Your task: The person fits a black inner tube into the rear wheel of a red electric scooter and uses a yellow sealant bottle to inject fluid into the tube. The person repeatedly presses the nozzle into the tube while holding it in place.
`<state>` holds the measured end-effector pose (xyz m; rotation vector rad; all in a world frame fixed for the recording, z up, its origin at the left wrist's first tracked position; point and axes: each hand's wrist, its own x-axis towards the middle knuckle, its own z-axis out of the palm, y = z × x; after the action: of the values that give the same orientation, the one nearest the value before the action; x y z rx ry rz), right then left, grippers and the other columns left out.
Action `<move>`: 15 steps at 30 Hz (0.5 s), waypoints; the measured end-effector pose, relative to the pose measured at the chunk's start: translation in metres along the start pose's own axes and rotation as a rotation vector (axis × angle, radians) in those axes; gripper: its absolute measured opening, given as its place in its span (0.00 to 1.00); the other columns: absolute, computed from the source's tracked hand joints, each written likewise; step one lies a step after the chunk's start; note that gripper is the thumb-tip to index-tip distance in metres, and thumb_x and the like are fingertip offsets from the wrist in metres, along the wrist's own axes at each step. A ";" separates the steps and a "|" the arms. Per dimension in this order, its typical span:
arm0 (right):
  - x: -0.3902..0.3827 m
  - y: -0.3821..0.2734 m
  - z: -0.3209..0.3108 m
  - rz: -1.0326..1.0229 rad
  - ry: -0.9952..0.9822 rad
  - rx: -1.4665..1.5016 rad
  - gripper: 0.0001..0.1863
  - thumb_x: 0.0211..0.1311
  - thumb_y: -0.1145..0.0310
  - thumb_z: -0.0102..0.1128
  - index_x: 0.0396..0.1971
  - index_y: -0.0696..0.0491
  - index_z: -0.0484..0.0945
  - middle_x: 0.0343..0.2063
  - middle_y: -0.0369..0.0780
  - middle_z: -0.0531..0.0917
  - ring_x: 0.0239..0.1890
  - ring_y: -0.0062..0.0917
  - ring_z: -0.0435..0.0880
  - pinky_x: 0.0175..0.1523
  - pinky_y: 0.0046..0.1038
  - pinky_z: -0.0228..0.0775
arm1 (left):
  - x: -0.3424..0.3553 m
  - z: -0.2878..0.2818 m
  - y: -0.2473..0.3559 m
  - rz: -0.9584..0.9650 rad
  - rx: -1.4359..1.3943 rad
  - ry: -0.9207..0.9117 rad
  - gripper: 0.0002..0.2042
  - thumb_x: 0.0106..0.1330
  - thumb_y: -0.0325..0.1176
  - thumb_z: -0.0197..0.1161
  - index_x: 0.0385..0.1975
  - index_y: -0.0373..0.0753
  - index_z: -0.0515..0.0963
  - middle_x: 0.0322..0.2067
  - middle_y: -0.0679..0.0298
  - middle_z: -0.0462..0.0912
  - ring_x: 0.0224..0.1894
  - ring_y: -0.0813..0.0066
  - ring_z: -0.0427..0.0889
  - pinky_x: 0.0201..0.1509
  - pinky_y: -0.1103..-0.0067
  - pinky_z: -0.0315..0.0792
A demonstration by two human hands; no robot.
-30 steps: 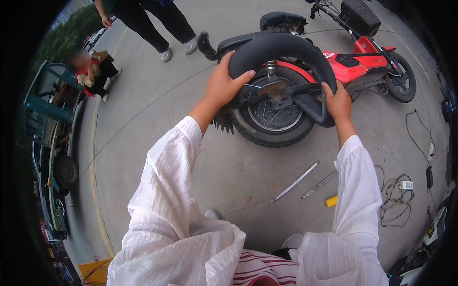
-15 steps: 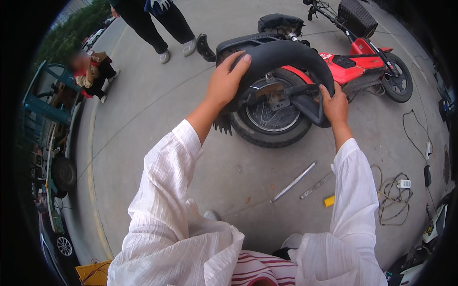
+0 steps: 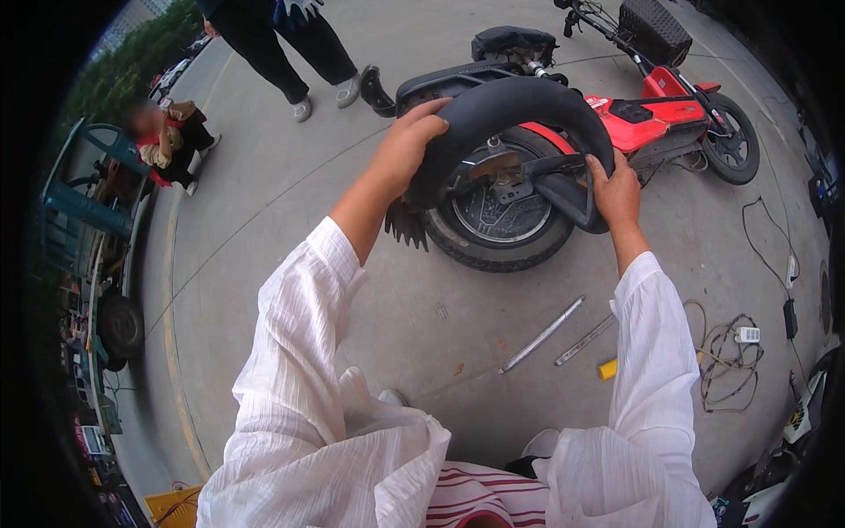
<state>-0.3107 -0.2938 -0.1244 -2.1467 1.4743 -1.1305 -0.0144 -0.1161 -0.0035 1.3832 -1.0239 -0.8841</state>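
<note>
Between my hands I hold up a smooth, thick, black curved piece, arched like a tyre tube or mudguard; I cannot tell which. My left hand grips its left side from outside, and the fingertips are partly hidden. Around its right side my right hand is closed, thumb on the inner edge. Behind and below the arch shows the rear wheel of a red electric bike lying on its side. A dark, finger-like fringed shape hangs below my left hand.
On the concrete lie a metal rod, a flat bar, a yellow-handled item and a coiled cable. A standing person's legs are at the far left, another person beyond. A green vehicle stands left.
My left hand has shifted slightly left on the black curved piece, its thumb turned away. The piece has moved very little, and my right hand stays in place.
</note>
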 end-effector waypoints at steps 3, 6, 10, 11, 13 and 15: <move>0.000 0.000 -0.001 0.006 -0.002 -0.009 0.31 0.66 0.44 0.67 0.57 0.55 0.80 0.42 0.58 0.86 0.47 0.56 0.85 0.52 0.51 0.77 | -0.009 0.014 0.009 -0.006 0.108 0.051 0.31 0.65 0.39 0.64 0.69 0.33 0.72 0.58 0.50 0.80 0.57 0.64 0.81 0.62 0.73 0.75; -0.001 -0.002 -0.002 0.014 -0.013 -0.004 0.31 0.66 0.45 0.67 0.57 0.55 0.80 0.42 0.58 0.86 0.47 0.56 0.85 0.53 0.51 0.77 | -0.011 0.018 0.012 -0.004 0.195 0.078 0.33 0.64 0.41 0.67 0.69 0.33 0.71 0.58 0.50 0.80 0.58 0.63 0.81 0.63 0.74 0.74; -0.002 -0.004 -0.002 0.017 -0.020 0.013 0.30 0.66 0.45 0.67 0.56 0.55 0.80 0.43 0.58 0.86 0.48 0.56 0.85 0.53 0.51 0.76 | -0.004 0.009 0.003 0.004 0.176 0.035 0.35 0.63 0.42 0.70 0.69 0.35 0.71 0.60 0.50 0.78 0.58 0.63 0.80 0.64 0.73 0.73; -0.002 -0.004 -0.002 0.022 -0.024 0.010 0.30 0.66 0.45 0.67 0.56 0.55 0.80 0.42 0.57 0.87 0.48 0.56 0.85 0.53 0.51 0.76 | -0.003 0.006 -0.001 0.046 0.158 0.032 0.34 0.63 0.41 0.70 0.69 0.36 0.71 0.60 0.50 0.77 0.59 0.63 0.79 0.64 0.73 0.73; -0.001 -0.004 -0.002 0.033 -0.029 0.001 0.29 0.66 0.45 0.67 0.55 0.55 0.80 0.42 0.57 0.87 0.47 0.56 0.85 0.52 0.51 0.77 | -0.002 0.006 -0.003 0.130 0.120 0.021 0.34 0.63 0.40 0.71 0.69 0.38 0.72 0.61 0.50 0.75 0.60 0.62 0.78 0.65 0.72 0.73; 0.000 -0.001 -0.002 0.025 -0.027 0.043 0.29 0.66 0.46 0.67 0.54 0.55 0.81 0.40 0.57 0.87 0.46 0.55 0.86 0.51 0.50 0.77 | -0.010 0.016 -0.004 0.459 0.472 0.100 0.33 0.63 0.38 0.72 0.69 0.41 0.72 0.61 0.49 0.74 0.62 0.59 0.76 0.65 0.70 0.73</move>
<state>-0.3119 -0.2932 -0.1223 -2.1006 1.4479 -1.1097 -0.0321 -0.1124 -0.0092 1.4667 -1.4562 -0.2369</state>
